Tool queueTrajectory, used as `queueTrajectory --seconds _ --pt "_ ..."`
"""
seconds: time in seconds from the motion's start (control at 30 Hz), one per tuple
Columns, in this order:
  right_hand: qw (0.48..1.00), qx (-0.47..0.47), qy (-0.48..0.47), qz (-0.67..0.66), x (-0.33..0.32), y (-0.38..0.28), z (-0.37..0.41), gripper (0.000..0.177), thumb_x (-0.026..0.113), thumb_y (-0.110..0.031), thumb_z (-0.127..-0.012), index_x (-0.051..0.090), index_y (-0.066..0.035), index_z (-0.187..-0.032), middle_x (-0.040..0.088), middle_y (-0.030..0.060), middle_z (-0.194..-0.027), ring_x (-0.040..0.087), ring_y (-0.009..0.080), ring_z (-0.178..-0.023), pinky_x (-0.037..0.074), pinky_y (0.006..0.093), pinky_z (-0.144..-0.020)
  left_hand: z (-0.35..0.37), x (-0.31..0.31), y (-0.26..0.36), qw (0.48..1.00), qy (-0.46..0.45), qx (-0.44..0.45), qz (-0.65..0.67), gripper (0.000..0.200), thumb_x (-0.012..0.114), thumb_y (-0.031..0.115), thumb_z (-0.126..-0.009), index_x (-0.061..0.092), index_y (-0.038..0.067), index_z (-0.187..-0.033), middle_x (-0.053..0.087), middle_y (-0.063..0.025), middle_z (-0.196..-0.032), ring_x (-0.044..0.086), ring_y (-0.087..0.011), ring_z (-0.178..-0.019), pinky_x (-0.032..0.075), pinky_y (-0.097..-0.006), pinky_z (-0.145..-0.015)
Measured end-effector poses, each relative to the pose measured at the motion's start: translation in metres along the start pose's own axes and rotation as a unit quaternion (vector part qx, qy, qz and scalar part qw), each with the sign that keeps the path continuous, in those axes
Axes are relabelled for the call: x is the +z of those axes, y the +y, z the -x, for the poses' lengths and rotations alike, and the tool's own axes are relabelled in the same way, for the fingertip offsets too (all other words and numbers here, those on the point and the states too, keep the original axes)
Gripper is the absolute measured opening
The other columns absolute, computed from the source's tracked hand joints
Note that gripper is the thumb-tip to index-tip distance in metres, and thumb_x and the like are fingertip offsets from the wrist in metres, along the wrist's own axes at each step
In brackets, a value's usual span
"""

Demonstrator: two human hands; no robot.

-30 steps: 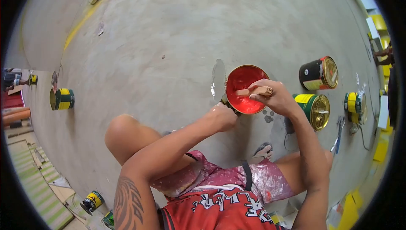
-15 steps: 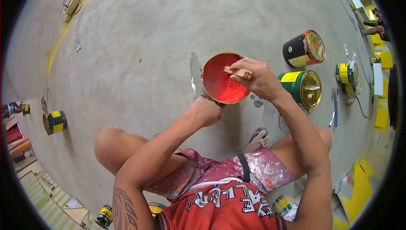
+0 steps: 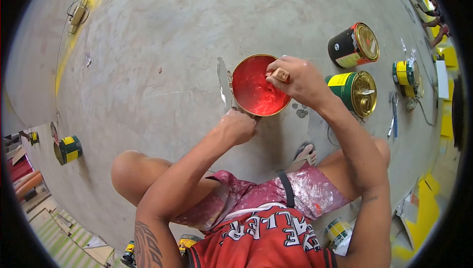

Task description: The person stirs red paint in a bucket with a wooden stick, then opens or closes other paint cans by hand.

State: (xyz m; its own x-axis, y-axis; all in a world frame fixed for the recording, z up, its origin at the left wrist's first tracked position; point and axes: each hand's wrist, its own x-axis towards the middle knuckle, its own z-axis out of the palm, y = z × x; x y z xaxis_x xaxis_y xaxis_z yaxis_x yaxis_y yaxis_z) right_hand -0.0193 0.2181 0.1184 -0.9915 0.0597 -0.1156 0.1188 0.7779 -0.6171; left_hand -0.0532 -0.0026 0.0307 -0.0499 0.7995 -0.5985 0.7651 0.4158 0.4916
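Note:
A can of red paint [image 3: 256, 91] with a gold rim is in front of me, its open top facing me. At its lower left edge, my left hand [image 3: 239, 124] is closed on the can, fingertips mostly hidden. My right hand [image 3: 300, 81] grips a wooden stick [image 3: 281, 75] over the right side of the opening. The stick's lower part reaches into the can. Glossy red paint coats the inner wall.
To the right stand a black can [image 3: 352, 45], a green can [image 3: 352, 92] and smaller cans [image 3: 405, 73], with tools [image 3: 393, 115] on the floor. An open green can [image 3: 68, 150] is at left. Another person [image 3: 437, 22] is at the far right.
The stick and my right hand have shifted slightly within the can's opening, and the stick stands more end-on to the view. The can appears a little higher in view.

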Motion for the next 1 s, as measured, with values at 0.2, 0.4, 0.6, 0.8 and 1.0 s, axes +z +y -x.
queueTrajectory --seconds 0.2,0.4,0.6,0.8,1.0 --pt "0.975 -0.068 -0.119 -0.176 0.01 0.013 0.002 0.028 0.081 -0.014 -0.087 0.071 -0.003 -0.111 0.074 0.0115 -0.105 0.07 0.0263 -0.095 0.054 0.0372 -0.086 0.004 -0.004 0.0 1.0 -0.003 0.004 -0.009 0.045 0.065 0.036 -0.098 0.064 0.004 -0.129 0.075 -0.0202 -0.105 0.071 -0.0382 -0.102 0.054 -0.0513 -0.091" --pt "0.974 0.124 -0.17 -0.09 -0.018 -0.002 -0.005 0.022 0.077 -0.026 -0.09 0.073 -0.006 -0.1 0.075 0.0135 -0.105 0.071 0.0279 -0.088 0.056 0.0379 -0.079 0.005 -0.01 0.003 1.0 -0.01 0.005 0.003 0.043 0.064 0.036 -0.098 0.066 0.003 -0.126 0.074 -0.0202 -0.108 0.07 -0.0376 -0.105 0.054 -0.0513 -0.091" --pt "0.994 -0.082 0.011 -0.064 0.012 0.012 -0.003 0.022 0.08 -0.016 -0.088 0.073 -0.002 -0.104 0.074 0.0124 -0.099 0.07 0.0235 -0.09 0.055 0.0344 -0.08 0.001 0.0 -0.001 1.0 -0.007 0.002 -0.003 0.044 0.065 0.035 -0.097 0.064 0.003 -0.128 0.074 -0.0208 -0.11 0.07 -0.0385 -0.105 0.054 -0.0514 -0.093" --pt "0.969 0.055 -0.175 -0.166 -0.01 0.01 -0.003 0.022 0.08 -0.021 -0.087 0.075 -0.005 -0.099 0.076 0.0123 -0.102 0.071 0.0262 -0.084 0.056 0.0358 -0.078 0.003 0.008 -0.002 0.996 0.084 0.011 0.009 0.032 0.069 0.033 -0.094 0.075 0.006 -0.107 0.076 -0.0149 -0.095 0.073 -0.0354 -0.093 0.054 -0.0485 -0.087" --pt "0.999 -0.025 -0.029 -0.014 0.005 0.008 -0.006 0.021 0.077 -0.023 -0.088 0.074 -0.006 -0.102 0.075 0.0138 -0.103 0.072 0.0292 -0.089 0.056 0.0386 -0.08 0.003 0.004 0.0 0.998 0.056 0.005 0.006 0.034 0.069 0.035 -0.094 0.074 0.006 -0.11 0.076 -0.0151 -0.095 0.074 -0.0354 -0.093 0.055 -0.0487 -0.088"
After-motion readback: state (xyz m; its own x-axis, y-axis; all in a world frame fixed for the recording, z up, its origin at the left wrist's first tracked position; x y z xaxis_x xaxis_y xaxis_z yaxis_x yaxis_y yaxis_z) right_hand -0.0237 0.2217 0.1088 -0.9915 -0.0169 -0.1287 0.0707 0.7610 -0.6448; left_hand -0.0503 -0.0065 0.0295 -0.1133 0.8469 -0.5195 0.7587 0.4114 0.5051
